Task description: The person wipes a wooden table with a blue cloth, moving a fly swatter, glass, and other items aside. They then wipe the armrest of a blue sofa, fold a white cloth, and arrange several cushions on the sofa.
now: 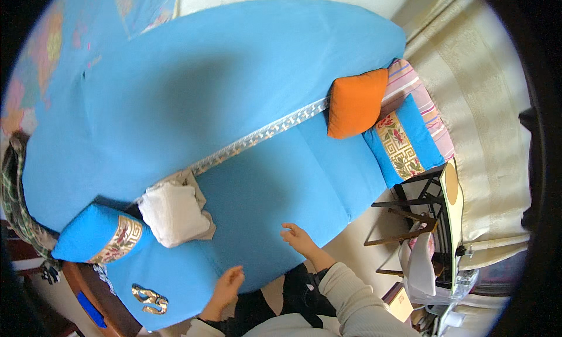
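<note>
In front of me is a couch in a light blue cover (272, 188). My left hand (227, 285) hovers at the front edge of the seat, its fingers loosely curled and nothing in them. Further right, my right hand (299, 240) hangs over the seat with fingers bent and parted, holding nothing. A folded white cloth (173, 212) lies against the backrest on the left, on top of a beige one (208, 223). Left of it leans a blue cushion with a floral band (120, 240). Near the front left corner lies a shiny gold-coloured item (150, 299), its kind unclear.
At the right end rest an orange cushion (358, 103), another blue floral cushion (401, 139) and a pink striped cloth (408, 80). A folding table (452, 223) stands by a cream curtain (487, 117). A wooden armrest (88, 288) bounds the left.
</note>
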Action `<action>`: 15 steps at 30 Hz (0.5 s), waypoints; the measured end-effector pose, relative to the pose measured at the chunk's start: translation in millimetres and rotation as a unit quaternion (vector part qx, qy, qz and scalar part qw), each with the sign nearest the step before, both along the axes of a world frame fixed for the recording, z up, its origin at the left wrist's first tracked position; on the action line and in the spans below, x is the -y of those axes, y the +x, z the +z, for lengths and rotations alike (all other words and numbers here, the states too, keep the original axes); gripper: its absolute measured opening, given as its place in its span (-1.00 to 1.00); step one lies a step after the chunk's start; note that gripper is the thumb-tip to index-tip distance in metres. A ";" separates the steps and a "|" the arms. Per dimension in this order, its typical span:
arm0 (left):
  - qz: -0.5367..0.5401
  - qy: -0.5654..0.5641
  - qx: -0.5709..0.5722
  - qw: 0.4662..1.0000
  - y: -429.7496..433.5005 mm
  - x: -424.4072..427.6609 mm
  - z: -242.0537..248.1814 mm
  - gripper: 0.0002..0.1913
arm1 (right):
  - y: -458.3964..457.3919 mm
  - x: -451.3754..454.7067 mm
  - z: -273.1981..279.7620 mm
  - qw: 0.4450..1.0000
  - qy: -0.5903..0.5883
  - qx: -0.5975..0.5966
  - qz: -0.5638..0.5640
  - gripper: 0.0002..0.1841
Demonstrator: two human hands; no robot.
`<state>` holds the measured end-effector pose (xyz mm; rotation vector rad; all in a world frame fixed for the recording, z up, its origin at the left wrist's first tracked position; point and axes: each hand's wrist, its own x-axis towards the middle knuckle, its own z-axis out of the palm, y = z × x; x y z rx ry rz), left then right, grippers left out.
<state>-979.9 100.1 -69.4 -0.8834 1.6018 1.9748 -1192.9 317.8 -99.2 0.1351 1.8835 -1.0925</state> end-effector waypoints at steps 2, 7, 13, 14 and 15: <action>-0.031 -0.016 -0.013 0.999 -25.0 -21.1 12.4 -0.63 | -29.0 -18.2 1.8 0.998 -0.033 -0.043 -0.024 -0.42; 0.021 -0.078 -0.023 0.996 -86.6 -63.5 19.7 -0.65 | -149.9 -78.0 5.7 0.979 -0.061 -0.167 -0.096 -0.42; 0.004 -0.106 0.036 0.994 -162.8 -143.0 16.3 -0.65 | -351.2 -114.4 25.6 0.892 -0.041 -0.436 -0.116 -0.44; -0.067 -0.164 0.010 0.984 -174.6 -154.1 20.5 -0.64 | -376.5 -114.3 31.1 0.870 -0.033 -0.477 -0.122 -0.44; -0.078 -0.165 0.002 0.983 -183.5 -167.6 28.1 -0.63 | -398.2 -113.1 36.8 0.861 0.024 -0.500 -0.091 -0.44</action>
